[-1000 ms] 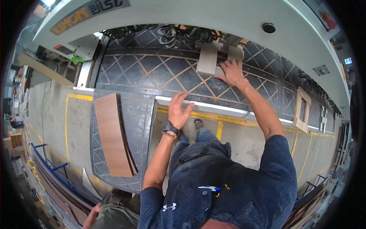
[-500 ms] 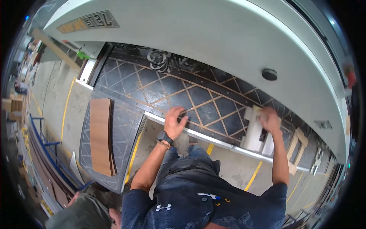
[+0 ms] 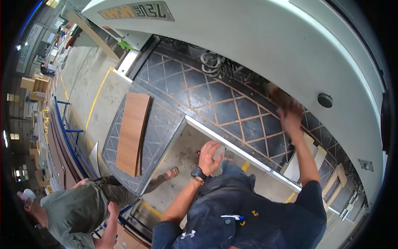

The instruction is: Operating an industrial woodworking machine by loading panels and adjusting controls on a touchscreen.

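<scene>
My right hand reaches far over the dark, grid-grooved machine bed, beneath the edge of the big white hood. Its fingers look closed round a blurred brown thing, whose kind I cannot make out. My left hand is off the bed, in front of its white front rail, with the thumb apart and nothing in it. White blocks lie on the bed near my right forearm, partly covered by it. A wooden frame piece rests farther right.
Brown wood-look panels lie stacked on the side table at left. The white machine hood overhangs the bed; hoses show beneath it. A co-worker in a green shirt stands at the lower left, near a blue metal rack.
My right hand has moved from the white blocks to deeper over the bed, now with a brown thing. My left hand has drawn back from the bed. The co-worker shows more fully.
</scene>
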Motion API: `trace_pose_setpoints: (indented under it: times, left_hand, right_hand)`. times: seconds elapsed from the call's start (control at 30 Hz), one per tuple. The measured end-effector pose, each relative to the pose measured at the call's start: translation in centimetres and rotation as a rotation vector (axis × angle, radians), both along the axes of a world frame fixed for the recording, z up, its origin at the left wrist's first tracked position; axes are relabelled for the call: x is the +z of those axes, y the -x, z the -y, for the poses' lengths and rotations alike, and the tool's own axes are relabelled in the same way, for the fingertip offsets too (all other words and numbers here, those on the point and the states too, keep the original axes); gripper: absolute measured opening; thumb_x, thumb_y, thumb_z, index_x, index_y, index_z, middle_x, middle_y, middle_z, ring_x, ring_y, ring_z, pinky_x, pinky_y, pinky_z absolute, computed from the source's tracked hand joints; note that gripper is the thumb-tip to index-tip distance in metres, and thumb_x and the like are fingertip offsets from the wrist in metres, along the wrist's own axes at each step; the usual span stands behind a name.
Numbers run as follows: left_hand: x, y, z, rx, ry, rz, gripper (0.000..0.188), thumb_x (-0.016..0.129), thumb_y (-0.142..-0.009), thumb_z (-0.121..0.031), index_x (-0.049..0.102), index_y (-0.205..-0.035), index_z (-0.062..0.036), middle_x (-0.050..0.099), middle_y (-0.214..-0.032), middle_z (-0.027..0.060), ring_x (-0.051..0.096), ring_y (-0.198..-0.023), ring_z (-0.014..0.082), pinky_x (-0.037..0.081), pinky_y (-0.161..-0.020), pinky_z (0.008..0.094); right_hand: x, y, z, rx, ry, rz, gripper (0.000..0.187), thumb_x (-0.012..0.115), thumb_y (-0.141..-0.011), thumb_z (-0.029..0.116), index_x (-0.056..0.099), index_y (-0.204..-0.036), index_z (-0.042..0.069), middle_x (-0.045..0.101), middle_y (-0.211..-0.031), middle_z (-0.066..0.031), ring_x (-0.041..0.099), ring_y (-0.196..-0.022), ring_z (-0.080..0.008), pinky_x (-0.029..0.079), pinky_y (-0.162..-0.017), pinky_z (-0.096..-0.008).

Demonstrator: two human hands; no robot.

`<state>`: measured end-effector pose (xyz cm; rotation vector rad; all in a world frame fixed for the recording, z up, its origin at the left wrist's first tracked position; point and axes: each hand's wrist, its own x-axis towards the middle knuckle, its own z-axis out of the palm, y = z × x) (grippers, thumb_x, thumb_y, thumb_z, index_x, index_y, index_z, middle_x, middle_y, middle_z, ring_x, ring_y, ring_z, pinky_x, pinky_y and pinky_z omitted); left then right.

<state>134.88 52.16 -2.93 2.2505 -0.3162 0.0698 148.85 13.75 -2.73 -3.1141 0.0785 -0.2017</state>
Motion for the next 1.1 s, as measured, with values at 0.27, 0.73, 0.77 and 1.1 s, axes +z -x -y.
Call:
trace_pose_setpoints:
  times: [0.27, 0.73, 0.77, 1.1]
  left_hand:
    - [-1.4, 1.1, 0.3, 0.145, 0.199, -0.059, 0.05, 0.076, -0.082, -0.012, 0.058, -0.128, -0.001, 0.06, -0.127, 0.0191, 0.055, -0.121, 0.0389, 0.045, -0.103, 0.045]
    - [-0.2, -12.8, 0.3, 0.184, -0.27, -0.005, 0.111, 0.083, -0.058, -0.044, 0.034, -0.147, 0.0005, 0.038, -0.135, 0.0367, 0.037, -0.127, 0.0518, 0.025, -0.112, 0.0596]
    - [0.4, -13.0, -0.1, 0.158, -0.275, 0.09, 0.108, 0.085, -0.055, -0.037, 0.037, -0.144, -0.0029, 0.041, -0.129, 0.0321, 0.04, -0.12, 0.0482, 0.031, -0.107, 0.0575]
    - [0.4, -28.3, 2.4, -0.601, -0.445, 0.361, 0.082, 0.076, -0.064, -0.035, 0.053, -0.139, -0.0098, 0.049, -0.141, 0.0204, 0.042, -0.132, 0.043, 0.033, -0.112, 0.0563]
  right_hand:
    - [5.0, 7.8, -13.2, 0.421, -0.535, -0.411, 0.036, 0.07, -0.087, 0.028, 0.071, -0.114, 0.005, 0.06, -0.133, -0.0206, 0.049, -0.132, -0.0373, 0.033, -0.114, -0.0563]
    - [-2.7, 7.0, -19.4, 0.223, -0.664, 0.088, 0.041, 0.065, -0.091, 0.02, 0.062, -0.127, 0.0, 0.053, -0.142, -0.0245, 0.043, -0.138, -0.0421, 0.029, -0.118, -0.0501]
    - [-3.3, 8.4, -18.1, 0.128, -0.723, 0.153, 0.038, 0.064, -0.091, 0.018, 0.063, -0.125, 0.0, 0.055, -0.14, -0.0236, 0.046, -0.135, -0.0414, 0.032, -0.117, -0.0494]
    - [-2.5, 11.9, -12.8, -0.182, -0.305, 0.255, 0.034, 0.064, -0.089, 0.015, 0.061, -0.122, 0.008, 0.052, -0.142, -0.0146, 0.045, -0.134, -0.0374, 0.036, -0.112, -0.0473]
